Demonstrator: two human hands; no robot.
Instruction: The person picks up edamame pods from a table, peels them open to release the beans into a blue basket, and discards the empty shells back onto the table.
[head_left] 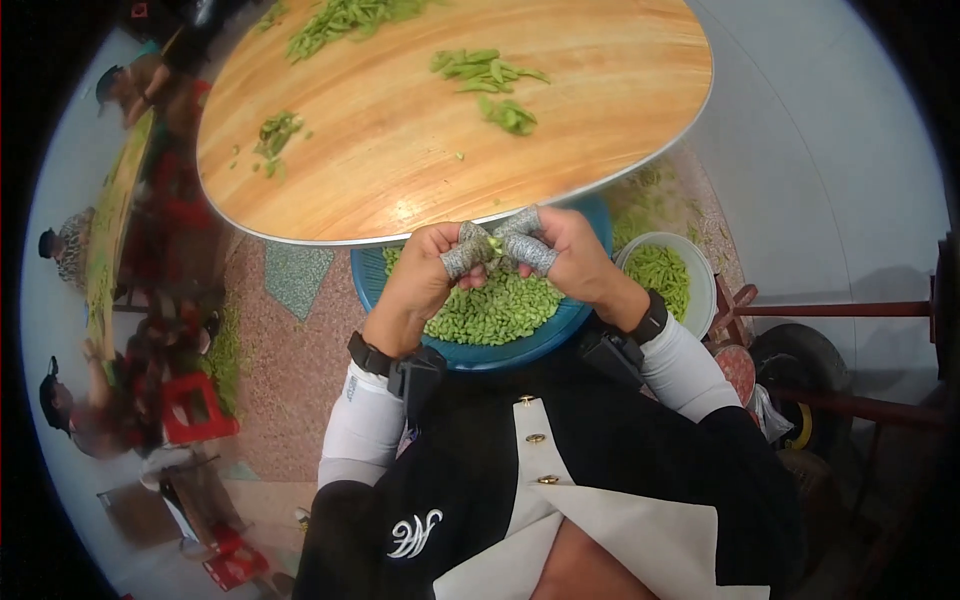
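Observation:
My left hand [430,270] and my right hand [572,255] meet at the table's near edge, thumbs and forefingers wrapped in grey tape. Both are closed in a pinch on a small green bean pod [495,246], mostly hidden by the fingertips. Right below them is a blue basin [470,356] holding a heap of shelled green beans [500,312]. On the wood-patterned oval table [370,150] lie loose pods: a pile [350,22] at the far edge, two small clusters [485,72] [510,116] right of centre, and darker scraps [276,135] at the left.
A white bucket [702,300] of green pods or hulls stands right of the basin. Hulls [650,205] litter the floor beneath the table. At the left, several people sit at another long table [118,220], with red stools [198,408] nearby. A metal bar [840,309] juts in from the right.

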